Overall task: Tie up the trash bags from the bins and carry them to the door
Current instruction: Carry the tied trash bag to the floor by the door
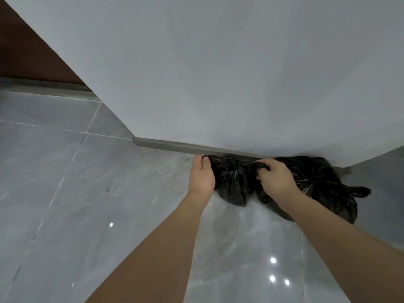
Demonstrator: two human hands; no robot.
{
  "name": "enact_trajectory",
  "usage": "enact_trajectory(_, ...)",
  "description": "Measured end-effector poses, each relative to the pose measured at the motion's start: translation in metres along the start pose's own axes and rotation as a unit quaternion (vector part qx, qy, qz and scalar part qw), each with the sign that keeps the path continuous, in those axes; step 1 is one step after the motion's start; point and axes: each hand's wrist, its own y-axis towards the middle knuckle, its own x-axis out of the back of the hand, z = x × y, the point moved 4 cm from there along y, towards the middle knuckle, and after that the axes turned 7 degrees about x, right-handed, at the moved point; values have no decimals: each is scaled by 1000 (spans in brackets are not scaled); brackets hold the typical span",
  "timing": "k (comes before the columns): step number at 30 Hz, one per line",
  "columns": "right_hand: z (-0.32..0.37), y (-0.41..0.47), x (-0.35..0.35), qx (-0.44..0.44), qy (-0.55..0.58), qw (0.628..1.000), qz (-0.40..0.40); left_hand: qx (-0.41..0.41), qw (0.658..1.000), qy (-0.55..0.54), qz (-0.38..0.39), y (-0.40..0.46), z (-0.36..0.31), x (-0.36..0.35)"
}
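The smaller black trash bag (231,184) sits on the floor against the white wall (218,73), touching a second bag (323,184) further along the wall's foot. The left hand (202,177) and right hand (274,178) each pinch a gathered ear of its mouth, pulling apart — the knot is likely being cinched. Next, probably, let go — or grip the knot to carry.

A big white wall (218,73) fills the top of the frame. A thin grey strip (175,147) runs along its bottom edge. The floor (65,182) is shiny grey tile with thin lines between tiles. Small bright light spots (272,260) shine at the lower right. A dark brown panel (26,51) sits at the upper left.
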Motion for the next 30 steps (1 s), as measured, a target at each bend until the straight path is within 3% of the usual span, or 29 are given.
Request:
enact_trajectory(6, 31, -22, 23, -36, -36, 998, 33, 80, 995, 5, 53, -28, -20, 6)
enact_trajectory(10, 90, -69, 42, -34, -83, 993, 72, 56, 992, 107, 32, -78, -70, 41)
enact_trajectory(17, 261, -178, 110, 76, -204, 967, 132, -52, 957, 283, -24, -216, -206, 132)
enact_trajectory(24, 460, -335, 201, 220, -304, 912, 164, -112, 936, 323, -85, -422, -359, 254)
enact_trajectory(30, 610, -476, 243, 358, -346, 851, 168, -162, 885, 384, -209, -590, -454, 369)
